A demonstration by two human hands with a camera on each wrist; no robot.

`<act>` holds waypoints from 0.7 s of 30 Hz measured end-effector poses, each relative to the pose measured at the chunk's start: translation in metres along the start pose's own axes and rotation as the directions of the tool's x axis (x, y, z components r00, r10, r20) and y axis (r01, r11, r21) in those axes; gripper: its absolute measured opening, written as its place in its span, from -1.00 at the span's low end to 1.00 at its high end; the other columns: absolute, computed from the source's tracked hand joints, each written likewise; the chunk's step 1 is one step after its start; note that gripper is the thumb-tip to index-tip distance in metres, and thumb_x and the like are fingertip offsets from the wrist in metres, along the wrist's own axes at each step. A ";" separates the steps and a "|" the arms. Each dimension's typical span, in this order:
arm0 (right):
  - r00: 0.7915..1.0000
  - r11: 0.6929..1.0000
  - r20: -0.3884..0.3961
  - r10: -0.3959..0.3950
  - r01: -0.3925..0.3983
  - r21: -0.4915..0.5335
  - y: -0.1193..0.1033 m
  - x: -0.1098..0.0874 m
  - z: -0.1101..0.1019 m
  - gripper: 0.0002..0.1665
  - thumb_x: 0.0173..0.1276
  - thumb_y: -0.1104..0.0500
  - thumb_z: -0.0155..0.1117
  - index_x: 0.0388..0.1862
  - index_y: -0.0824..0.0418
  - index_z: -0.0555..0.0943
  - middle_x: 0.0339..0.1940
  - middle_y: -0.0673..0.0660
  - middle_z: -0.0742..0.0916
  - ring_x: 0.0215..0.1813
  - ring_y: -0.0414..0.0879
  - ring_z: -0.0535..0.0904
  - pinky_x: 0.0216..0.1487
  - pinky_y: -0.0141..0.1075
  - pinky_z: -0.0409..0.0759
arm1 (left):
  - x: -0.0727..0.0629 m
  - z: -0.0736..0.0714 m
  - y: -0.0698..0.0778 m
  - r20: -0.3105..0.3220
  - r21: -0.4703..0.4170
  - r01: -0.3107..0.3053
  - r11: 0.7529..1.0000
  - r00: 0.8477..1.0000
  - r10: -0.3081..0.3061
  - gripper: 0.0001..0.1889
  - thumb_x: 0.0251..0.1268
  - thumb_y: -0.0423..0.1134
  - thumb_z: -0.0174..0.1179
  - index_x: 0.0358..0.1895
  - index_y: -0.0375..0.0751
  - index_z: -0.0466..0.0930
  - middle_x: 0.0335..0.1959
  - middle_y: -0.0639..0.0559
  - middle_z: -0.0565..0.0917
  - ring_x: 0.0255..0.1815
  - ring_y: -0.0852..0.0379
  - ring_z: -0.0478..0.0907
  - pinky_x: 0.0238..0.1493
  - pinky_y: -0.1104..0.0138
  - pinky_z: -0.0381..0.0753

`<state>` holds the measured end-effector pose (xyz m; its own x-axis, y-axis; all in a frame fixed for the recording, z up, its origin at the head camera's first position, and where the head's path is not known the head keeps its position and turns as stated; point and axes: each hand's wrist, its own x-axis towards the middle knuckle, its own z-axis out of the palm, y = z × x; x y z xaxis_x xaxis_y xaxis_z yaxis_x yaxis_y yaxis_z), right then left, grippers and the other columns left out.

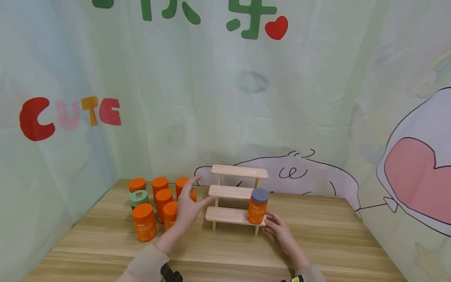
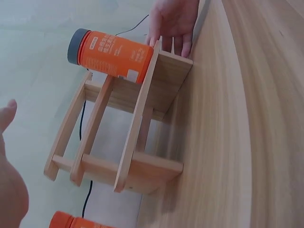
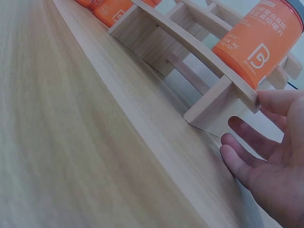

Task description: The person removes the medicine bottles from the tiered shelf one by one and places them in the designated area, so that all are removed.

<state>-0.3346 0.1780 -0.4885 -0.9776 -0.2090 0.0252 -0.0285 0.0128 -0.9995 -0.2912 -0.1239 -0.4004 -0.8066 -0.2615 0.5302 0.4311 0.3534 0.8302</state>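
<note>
A three-tier wooden stand (image 1: 225, 214) carries an orange jar with a grey lid (image 1: 257, 209), upright at the right end of its lowest shelf. My right hand (image 1: 280, 232) is at that same end. In the right wrist view one finger (image 3: 278, 100) meets the shelf's tip beside the jar's base, while the other fingers hang loosely next to the stand's leg. My left hand (image 1: 189, 206) holds nothing. Its thumb and fingers are spread apart, left of the stand and in front of some of the orange jars. In the left wrist view only part of the left hand (image 2: 9, 190) shows.
Several orange-lidded jars (image 1: 144, 223) stand grouped on the wooden table (image 1: 218, 254) to the left, with a green-lidded jar (image 1: 139, 199) among them. A printed cloth backdrop (image 1: 197, 117) hangs behind and at both sides. A dark cord (image 2: 87, 199) runs behind the stand.
</note>
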 end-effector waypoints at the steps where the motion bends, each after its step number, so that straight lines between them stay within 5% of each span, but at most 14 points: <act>1: 1.000 1.000 0.002 -0.001 0.001 0.001 0.000 0.000 0.000 -0.42 0.44 0.27 0.03 0.38 0.50 0.26 0.32 0.48 0.43 -0.05 -0.24 0.55 0.02 -0.40 0.58 | 0.001 0.004 0.000 0.017 -0.021 -0.004 1.000 1.000 0.005 -0.21 -0.08 -0.33 0.54 0.32 -0.26 0.41 0.36 -0.23 0.44 0.40 -0.21 0.30 0.42 -0.13 0.25; 11: 1.000 1.000 0.007 0.003 -0.003 -0.001 0.000 0.000 -0.003 -0.42 0.48 0.23 0.04 0.39 0.46 0.26 0.31 0.45 0.44 -0.05 -0.25 0.54 0.00 -0.40 0.59 | 0.010 0.039 0.008 0.175 -0.168 0.032 0.985 0.985 -0.002 -0.12 -0.02 -0.24 0.52 0.42 -0.30 0.28 0.41 -0.23 0.37 0.44 -0.18 0.27 0.44 -0.08 0.26; 21: 1.000 1.000 0.004 0.003 -0.003 -0.006 0.000 0.000 -0.001 -0.42 0.47 0.22 0.06 0.37 0.47 0.27 0.31 0.48 0.43 -0.08 -0.25 0.58 -0.01 -0.40 0.60 | 0.011 0.069 0.018 0.321 -0.221 0.052 0.974 0.947 0.023 -0.07 0.00 -0.26 0.50 0.47 -0.26 0.19 0.47 -0.22 0.30 0.48 -0.19 0.22 0.43 -0.06 0.29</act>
<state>-0.3350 0.1794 -0.4888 -0.9767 -0.2133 0.0221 -0.0268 0.0191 -0.9995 -0.3203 -0.0587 -0.3919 -0.8838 0.0489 0.4653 0.4675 0.1323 0.8740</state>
